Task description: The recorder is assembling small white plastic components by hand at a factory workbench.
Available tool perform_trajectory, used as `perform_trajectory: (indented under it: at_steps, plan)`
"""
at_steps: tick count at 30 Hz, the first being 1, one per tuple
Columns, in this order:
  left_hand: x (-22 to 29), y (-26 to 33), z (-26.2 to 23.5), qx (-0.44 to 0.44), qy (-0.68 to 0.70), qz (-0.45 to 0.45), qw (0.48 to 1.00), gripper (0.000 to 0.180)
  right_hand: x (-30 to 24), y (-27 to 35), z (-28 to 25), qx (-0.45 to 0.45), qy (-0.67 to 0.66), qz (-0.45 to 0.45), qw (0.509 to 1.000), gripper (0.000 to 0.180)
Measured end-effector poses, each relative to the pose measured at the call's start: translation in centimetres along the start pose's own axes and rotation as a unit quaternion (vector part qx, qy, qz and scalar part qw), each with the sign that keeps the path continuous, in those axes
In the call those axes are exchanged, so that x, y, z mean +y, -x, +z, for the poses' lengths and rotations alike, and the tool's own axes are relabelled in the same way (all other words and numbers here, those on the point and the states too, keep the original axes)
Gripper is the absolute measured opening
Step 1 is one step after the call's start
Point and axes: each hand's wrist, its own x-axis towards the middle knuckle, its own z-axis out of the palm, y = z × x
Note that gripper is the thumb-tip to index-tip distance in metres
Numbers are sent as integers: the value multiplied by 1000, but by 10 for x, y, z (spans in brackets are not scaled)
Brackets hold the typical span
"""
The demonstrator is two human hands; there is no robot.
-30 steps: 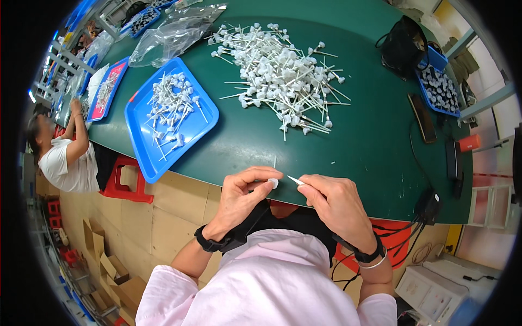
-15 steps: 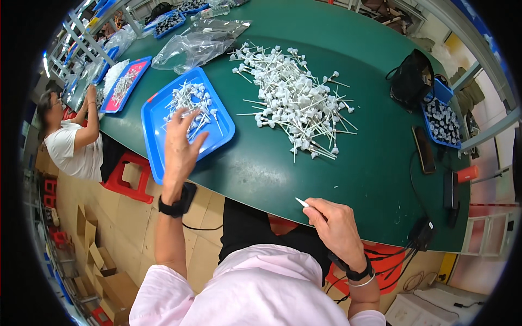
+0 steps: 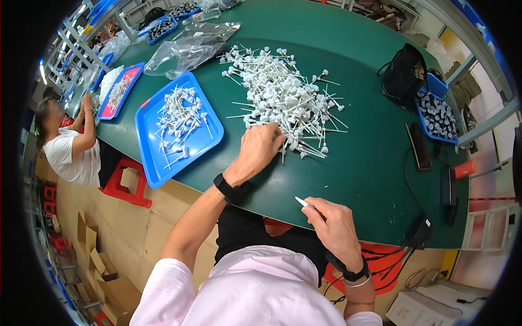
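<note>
My left hand (image 3: 260, 145) is at the near left edge of a big heap of white plastic pieces with thin stems (image 3: 288, 89). Its fingers curl inward against the heap; the fingertips and whatever they pinch are hidden. Close to the table's front edge, my right hand (image 3: 333, 220) is closed around a slim tool with a white pointed tip (image 3: 301, 201), most of it covered by the fingers. Left of the heap lies a blue tray (image 3: 205, 142) with a smaller bunch of the same stemmed pieces (image 3: 179, 111) in it.
Clear plastic bags (image 3: 187, 51) lie behind the tray. To the right are a black bag (image 3: 401, 79), a phone (image 3: 417, 145) and a blue tray of dark and clear parts (image 3: 436, 117). Cables and a black box (image 3: 421, 231) sit at the near right. A co-worker (image 3: 70, 149) sits at left.
My left hand has left the blue tray and moved right to the heap. One more stemmed piece lies at the tray's near side. My right hand stays nearly still with the tool.
</note>
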Motion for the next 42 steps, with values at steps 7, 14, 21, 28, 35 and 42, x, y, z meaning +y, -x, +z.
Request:
perform_trajectory:
  at_steps: [7, 14, 21, 28, 35, 42]
  plan:
    - [-7, -18, 2, -30, 2, -16, 999, 24, 0, -2, 2, -1, -8, 1, 1000, 17]
    - [-5, 1, -9, -27, 12, -12, 999, 20, -2, -5, 0, 13, -2, -3, 1000, 17]
    - [-2, -6, -1, 2, -15, 16, 1000, 18, -5, -11, 5, 19, -8, -11, 1000, 17]
    - [-5, -3, 10, 18, -164, 93, 982, 16, -2, -10, 2, 37, -4, -5, 999, 17]
    - [5, 52, -34, 38, 27, 38, 998, 14, -2, -12, 5, 69, -33, -13, 997, 17]
    - [28, 109, -25, 44, 344, -115, 931, 8, -11, -26, 32, 63, -46, -55, 995, 19]
